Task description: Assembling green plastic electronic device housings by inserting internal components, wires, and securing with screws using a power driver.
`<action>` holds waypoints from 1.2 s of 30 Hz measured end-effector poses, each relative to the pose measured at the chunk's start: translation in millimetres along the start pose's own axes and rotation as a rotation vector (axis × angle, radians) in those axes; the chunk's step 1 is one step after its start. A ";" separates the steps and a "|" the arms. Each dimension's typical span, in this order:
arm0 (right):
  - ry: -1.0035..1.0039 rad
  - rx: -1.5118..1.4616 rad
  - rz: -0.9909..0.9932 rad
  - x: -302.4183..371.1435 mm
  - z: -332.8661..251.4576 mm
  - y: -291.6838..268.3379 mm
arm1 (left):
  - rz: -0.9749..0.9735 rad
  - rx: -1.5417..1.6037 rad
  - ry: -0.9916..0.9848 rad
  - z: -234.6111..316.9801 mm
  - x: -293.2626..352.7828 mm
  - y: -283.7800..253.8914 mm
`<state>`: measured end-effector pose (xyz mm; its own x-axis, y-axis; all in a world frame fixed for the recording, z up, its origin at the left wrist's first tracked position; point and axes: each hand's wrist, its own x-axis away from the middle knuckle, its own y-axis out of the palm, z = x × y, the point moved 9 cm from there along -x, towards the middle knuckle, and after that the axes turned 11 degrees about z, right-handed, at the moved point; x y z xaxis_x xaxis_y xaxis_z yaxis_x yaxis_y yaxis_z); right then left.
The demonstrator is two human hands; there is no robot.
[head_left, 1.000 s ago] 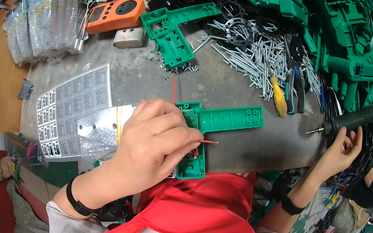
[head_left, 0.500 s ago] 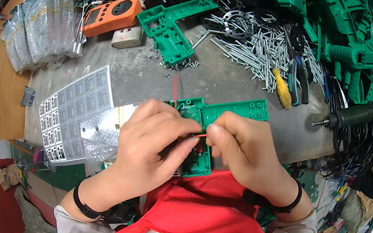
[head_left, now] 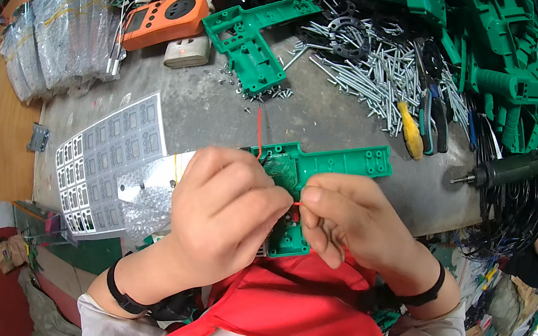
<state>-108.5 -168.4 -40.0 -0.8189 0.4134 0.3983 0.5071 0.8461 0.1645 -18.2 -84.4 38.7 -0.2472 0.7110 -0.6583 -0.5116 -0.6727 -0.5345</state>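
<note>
In front of me a green plastic housing half (head_left: 349,160) lies open, a circuit board (head_left: 277,167) seated in it. Just over the housing, both hands meet at a short stretch of red wire (head_left: 297,204). My left hand (head_left: 226,206) is closed, its fingertips at the wire's left end. With thumb and forefinger, my right hand (head_left: 352,214) pinches the wire from the other side, the lower fingers loosely curled. Another red wire (head_left: 260,129) sticks up past the housing's far edge. My left hand hides part of the housing.
Beyond lie a second green housing half (head_left: 256,63), an orange multimeter (head_left: 166,19) and a pile of long screws (head_left: 372,72). A yellow-handled screwdriver (head_left: 410,131), pliers (head_left: 434,126) and a dark power screwdriver (head_left: 506,170) are at right. A sticker sheet (head_left: 112,160) and bubble-wrapped packs (head_left: 65,29) are at left.
My left hand has turned and shifted slightly right, its knuckles now rounder over the housing. My right hand's lower fingers have loosened and dropped. The wire still runs between the hands.
</note>
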 end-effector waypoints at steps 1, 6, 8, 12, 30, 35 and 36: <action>0.303 -0.317 -0.155 4.7 17.0 13.2 | 0.006 -0.025 0.047 4.6 2.5 -0.4; -0.462 0.430 0.252 8.7 -32.0 -5.4 | 0.009 0.033 -0.019 -0.4 -0.9 -0.6; -0.989 0.765 0.442 30.3 -53.9 2.9 | 0.005 0.079 -0.045 -1.8 -1.9 0.5; -0.516 0.398 0.115 11.0 -35.4 -2.1 | 0.007 0.058 -0.043 -3.3 0.6 -1.5; -0.550 0.441 0.334 13.1 -34.6 -21.7 | -0.046 -0.077 0.146 3.1 19.9 -6.1; -0.807 0.507 0.331 27.1 -25.7 -30.2 | -0.115 -0.193 0.289 2.4 36.1 -3.8; -0.805 0.502 0.336 26.1 -20.8 -31.2 | -0.124 -0.189 0.283 0.8 36.1 -3.5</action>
<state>-140.1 -191.0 -16.0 -0.6862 0.6046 -0.4045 0.7253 0.6110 -0.3172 -26.0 -56.2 17.3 0.0581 0.7229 -0.6885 -0.3558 -0.6294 -0.6908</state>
